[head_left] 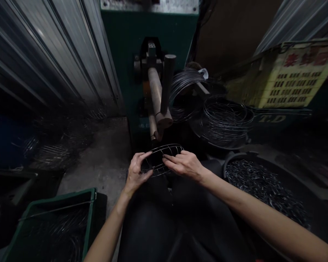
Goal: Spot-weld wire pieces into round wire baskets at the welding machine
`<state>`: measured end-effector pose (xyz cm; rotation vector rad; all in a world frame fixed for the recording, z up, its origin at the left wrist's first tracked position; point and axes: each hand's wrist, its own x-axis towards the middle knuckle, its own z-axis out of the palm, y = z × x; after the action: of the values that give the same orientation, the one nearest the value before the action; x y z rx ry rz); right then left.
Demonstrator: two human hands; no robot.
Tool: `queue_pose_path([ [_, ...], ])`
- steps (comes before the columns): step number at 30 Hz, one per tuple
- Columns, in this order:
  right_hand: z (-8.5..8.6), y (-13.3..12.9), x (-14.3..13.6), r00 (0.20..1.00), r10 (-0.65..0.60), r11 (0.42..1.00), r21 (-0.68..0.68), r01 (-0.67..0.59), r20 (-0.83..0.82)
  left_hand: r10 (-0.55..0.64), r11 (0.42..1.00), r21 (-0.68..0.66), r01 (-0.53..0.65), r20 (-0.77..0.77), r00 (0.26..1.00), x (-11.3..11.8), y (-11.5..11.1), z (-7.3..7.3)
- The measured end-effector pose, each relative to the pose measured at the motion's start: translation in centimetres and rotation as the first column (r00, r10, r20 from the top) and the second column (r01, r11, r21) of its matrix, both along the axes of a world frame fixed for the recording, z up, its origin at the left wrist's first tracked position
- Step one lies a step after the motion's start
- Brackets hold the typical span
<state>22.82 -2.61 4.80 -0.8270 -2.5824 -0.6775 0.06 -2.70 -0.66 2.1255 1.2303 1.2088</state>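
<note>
Between my hands, over my lap, is a round wire basket (168,148) of thin metal rings joined by short cross wires. My left hand (136,171) grips its left side, thumb below and fingers at the upper ring. At the right side, my right hand (183,164) is closed with its fingertips at the wires; whether it also pinches a small separate piece is too dark to make out. Just beyond the basket, the lower arm (153,127) of a green machine (120,54) points toward me, beneath a thicker upper arm (156,87) with an upright rod.
At right, a black tub (226,160) holds many short metal pieces. Behind it lie wire hoops (226,116) and a wire bundle (186,82), near a yellow crate (289,83). A green crate (91,218) with wire parts stands lower left. Corrugated metal (57,47) lines the left.
</note>
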Motion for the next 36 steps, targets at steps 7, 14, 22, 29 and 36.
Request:
queue_pose_path([
  [7,0.0,-0.2,-0.4,1.0,0.003,0.996,0.089,-0.002,-0.008,0.007,1.0,0.009,-0.007,0.016,1.0,0.2,0.0,-0.4],
  [14,-0.3,-0.2,-0.3,0.998,0.056,0.981,0.184,-0.054,-0.007,-0.033,0.998,0.052,0.032,0.019,0.999,-0.2,0.6,-0.8],
  [22,0.4,0.2,-0.3,0.997,0.073,0.981,0.178,-0.07,-0.014,-0.066,0.995,0.074,0.062,0.046,0.997,-0.3,1.4,-1.0],
  [29,0.0,0.7,0.2,0.998,0.062,0.99,0.128,-0.064,0.016,-0.088,0.994,0.068,0.083,0.073,0.993,-0.3,2.1,-1.1],
  [36,0.1,1.1,0.0,0.997,0.075,0.973,0.217,-0.077,0.017,-0.1,0.994,0.054,0.096,0.076,0.992,-0.2,3.0,-1.5],
])
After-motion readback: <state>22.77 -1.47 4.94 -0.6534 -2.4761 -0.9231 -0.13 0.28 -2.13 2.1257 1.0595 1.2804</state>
